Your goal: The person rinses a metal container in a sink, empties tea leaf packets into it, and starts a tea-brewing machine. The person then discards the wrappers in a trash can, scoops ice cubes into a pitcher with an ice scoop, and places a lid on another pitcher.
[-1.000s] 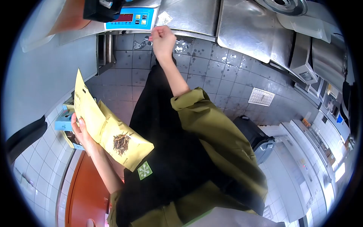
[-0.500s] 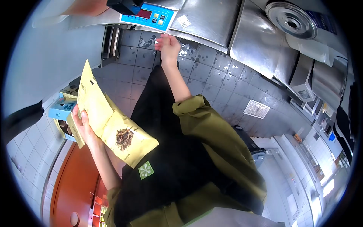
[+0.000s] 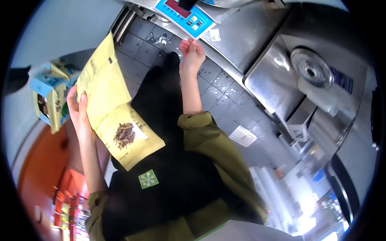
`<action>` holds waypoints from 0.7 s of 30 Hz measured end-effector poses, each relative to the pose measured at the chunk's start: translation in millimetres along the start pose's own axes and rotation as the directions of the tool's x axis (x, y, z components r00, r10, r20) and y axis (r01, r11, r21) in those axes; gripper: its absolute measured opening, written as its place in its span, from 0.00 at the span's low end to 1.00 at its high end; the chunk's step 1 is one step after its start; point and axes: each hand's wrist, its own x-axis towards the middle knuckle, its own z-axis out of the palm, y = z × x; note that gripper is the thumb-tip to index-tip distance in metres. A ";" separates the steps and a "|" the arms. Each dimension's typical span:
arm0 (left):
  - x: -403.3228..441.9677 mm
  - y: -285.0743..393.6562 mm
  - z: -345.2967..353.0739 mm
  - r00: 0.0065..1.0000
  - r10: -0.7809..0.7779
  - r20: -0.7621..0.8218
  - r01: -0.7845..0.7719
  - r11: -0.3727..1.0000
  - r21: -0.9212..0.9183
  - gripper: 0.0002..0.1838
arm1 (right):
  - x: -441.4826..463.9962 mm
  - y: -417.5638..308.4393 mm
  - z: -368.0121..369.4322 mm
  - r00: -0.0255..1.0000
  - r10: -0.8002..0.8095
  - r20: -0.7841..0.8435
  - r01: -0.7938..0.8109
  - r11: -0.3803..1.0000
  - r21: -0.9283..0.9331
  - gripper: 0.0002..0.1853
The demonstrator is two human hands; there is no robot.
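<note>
My left hand (image 3: 79,114) grips the left edge of a yellow pouch (image 3: 105,86), thumb on its front. The pouch has a picture of dried brown strips and lines of print; it tilts up to the left and bends across its middle. My right hand (image 3: 193,58) is held just below the front edge of a digital scale (image 3: 187,18) with a blue panel, red display and several buttons. Its fingers are loosely curled together, and I see nothing in them.
A steel counter (image 3: 245,34) runs to the right of the scale, with a round metal lid (image 3: 311,68) farther along. Open boxes of packets (image 3: 50,94) stand at the left. Wet grey tiles (image 3: 213,80) and a drain grate (image 3: 243,135) are on the floor.
The view has turned and shifted, so the scale sits farther right and the boxes farther left. The pouch stays in my left hand. My right hand remains near the scale's edge, fingers drawn closer together.
</note>
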 end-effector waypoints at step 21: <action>-74.5 -41.8 40.1 0.878 -0.293 -0.378 0.108 0.892 -0.440 0.25 | 32.3 -44.3 -23.6 0.890 0.432 0.148 -0.452 0.879 0.154 0.12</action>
